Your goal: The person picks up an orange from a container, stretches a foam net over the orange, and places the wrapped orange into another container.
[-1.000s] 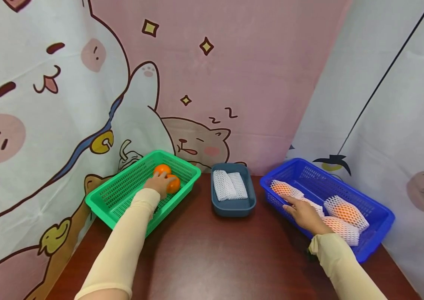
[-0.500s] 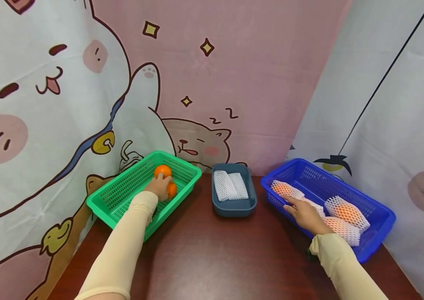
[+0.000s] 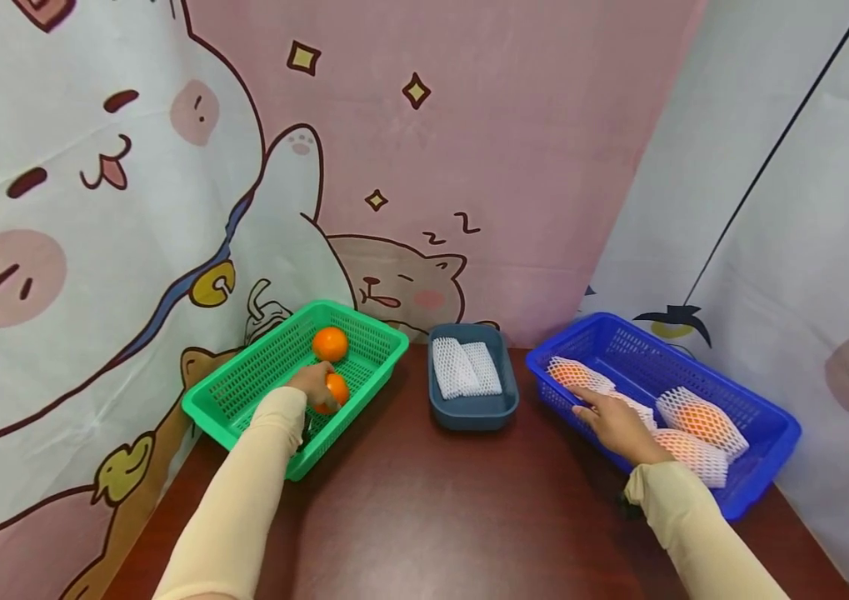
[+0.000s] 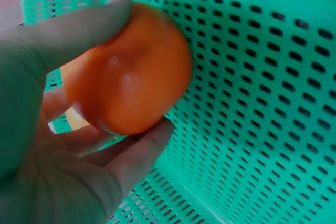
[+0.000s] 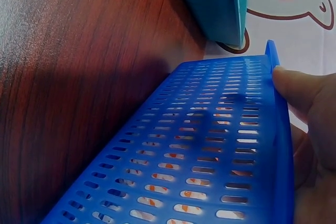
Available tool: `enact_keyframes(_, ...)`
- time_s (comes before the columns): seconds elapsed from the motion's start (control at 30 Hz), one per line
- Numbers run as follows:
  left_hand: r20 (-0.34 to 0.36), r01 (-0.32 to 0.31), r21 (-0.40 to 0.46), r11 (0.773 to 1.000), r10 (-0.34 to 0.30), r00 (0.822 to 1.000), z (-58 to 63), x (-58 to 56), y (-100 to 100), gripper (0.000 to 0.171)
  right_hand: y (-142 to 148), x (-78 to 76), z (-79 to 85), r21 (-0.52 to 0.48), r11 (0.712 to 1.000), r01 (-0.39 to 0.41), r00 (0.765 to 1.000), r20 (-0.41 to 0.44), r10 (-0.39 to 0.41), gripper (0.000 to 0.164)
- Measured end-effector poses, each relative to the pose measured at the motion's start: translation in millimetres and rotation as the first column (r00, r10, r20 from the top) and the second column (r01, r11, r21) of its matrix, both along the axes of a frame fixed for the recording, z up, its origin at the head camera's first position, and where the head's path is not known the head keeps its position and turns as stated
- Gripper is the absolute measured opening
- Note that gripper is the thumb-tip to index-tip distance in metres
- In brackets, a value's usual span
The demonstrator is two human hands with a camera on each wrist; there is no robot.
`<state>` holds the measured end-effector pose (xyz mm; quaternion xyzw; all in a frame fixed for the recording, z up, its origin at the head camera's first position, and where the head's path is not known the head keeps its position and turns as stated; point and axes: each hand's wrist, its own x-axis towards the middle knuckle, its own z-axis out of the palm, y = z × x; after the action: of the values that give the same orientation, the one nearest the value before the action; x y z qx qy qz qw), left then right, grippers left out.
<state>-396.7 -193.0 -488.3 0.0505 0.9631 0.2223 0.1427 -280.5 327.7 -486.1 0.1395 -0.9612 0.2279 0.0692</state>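
In the head view my left hand (image 3: pixel 312 383) is inside the green basket (image 3: pixel 244 385), gripping the nearer orange (image 3: pixel 337 392). The left wrist view shows the thumb over the top of this orange (image 4: pixel 139 72) and fingertips curled under it, close to the slotted wall. A second orange (image 3: pixel 330 343) lies behind it. My right hand (image 3: pixel 619 427) holds the near rim of the blue basket (image 3: pixel 761 467), its thumb on the rim and fingers over the inner side. Close to those fingers lies a net-wrapped orange (image 3: pixel 574 375). The rim hides part of the right fingers.
A dark blue-grey tray (image 3: pixel 472 414) between the baskets holds white foam net sleeves (image 3: pixel 454 368). More net-wrapped oranges (image 3: pixel 701 417) lie in the blue basket. A brown table (image 3: pixel 454 517) carries everything, with printed cloth (image 3: pixel 514 167) behind and at the sides.
My left hand and the nearer orange have shifted toward me, widening the space to the far orange. My right hand stays at the blue basket's rim. The view shifts slightly.
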Motion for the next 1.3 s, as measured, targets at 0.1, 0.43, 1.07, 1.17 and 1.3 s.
enact_keyframes(0.1, -0.058, 0.019, 0.022, 1.0, -0.018, 0.998, 6.6, 2.2, 1.9, 0.085, 1.6, 0.6, 0.9, 0.004, 1.0, 0.002, 1.0, 0.015, -0.002, 0.043)
enact_keyframes(0.43, -0.268, 0.089, 0.178, 0.98, -0.039, 0.963, 50.6, 8.2, 25.0, 0.081, 4.5, 0.7, 0.8, -0.002, 1.0, 0.008, 1.0, 0.02, -0.008, 0.043)
enact_keyframes(1.07, -0.328, 0.24, 0.449, 0.861, -0.09, 0.94, 30.0, 77.9, 104.7, 0.076, 3.4, -1.6, 3.4, 0.011, 1.0, 0.018, 0.999, 0.048, -0.019, 0.045)
enact_keyframes(1.17, -0.333, 0.254, 0.43, 0.866, -0.11, 0.936, 8.5, 81.7, 110.6, 0.075, 1.7, -1.1, 3.0, 0.006, 1.0, 0.02, 0.998, 0.057, -0.02, 0.045)
enact_keyframes(1.3, -0.297, 0.246, 0.443, 0.862, -0.117, 0.948, -15.6, 88.2, 114.3, 0.075, -0.6, -0.3, 2.3, -0.001, 1.0, 0.02, 0.998, 0.067, -0.02, 0.045)
